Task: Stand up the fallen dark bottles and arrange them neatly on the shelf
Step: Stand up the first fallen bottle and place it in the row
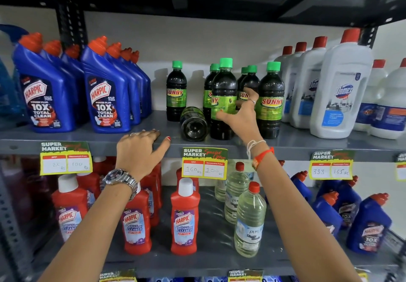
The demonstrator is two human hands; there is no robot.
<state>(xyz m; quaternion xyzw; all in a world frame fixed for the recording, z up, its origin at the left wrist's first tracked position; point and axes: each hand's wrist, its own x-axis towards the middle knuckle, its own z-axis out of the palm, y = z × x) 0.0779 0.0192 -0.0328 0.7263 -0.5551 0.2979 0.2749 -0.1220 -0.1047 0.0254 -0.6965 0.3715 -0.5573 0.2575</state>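
Several dark bottles with green caps and green Sunny labels stand on the grey shelf (87,137). One dark bottle (193,123) lies on its side, its base toward me, between an upright bottle at the left (176,92) and the front upright bottle (224,92). My right hand (240,116) wraps around that front upright bottle at its label. Another upright bottle (270,99) stands just right of the hand. My left hand (140,147) rests flat on the shelf's front edge, fingers apart, holding nothing.
Blue Harpic bottles (105,90) fill the shelf's left part, white Domex bottles (340,88) the right. Price tags (204,163) hang from the shelf edge. Below stand red Harpic bottles (184,215), clear bottles (249,222) and more blue ones.
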